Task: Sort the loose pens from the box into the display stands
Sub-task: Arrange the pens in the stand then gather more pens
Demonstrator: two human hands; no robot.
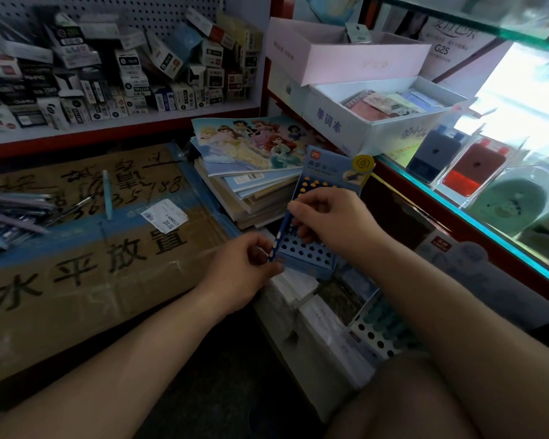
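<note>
- the big cardboard box (92,264) lies flat on your left. it works like a table, so the loose pens (13,213) lie in a heap on top of it, by the far left edge, where you can reach them.
- the stack of books (254,185) sits just right of the box, and the stand is just beside the stack.
- the blue display stand (311,252) is right under your hands. its holes face up so pens can drop in. the back rows look full of yellow tops, and the front rows are open.
- your right hand (330,223) pinches the top end of one pen.
- your left hand (246,267) pinches the low end of the same pen. i think you use two hands to keep it steady while you aim.
- the blue spotted pen (280,236) is in the air over the stand's left edge, not in a hole yet. it is tilted. its long side runs from your right hand down and left to your left hand. i cannot tell which end is the tip.
</note>
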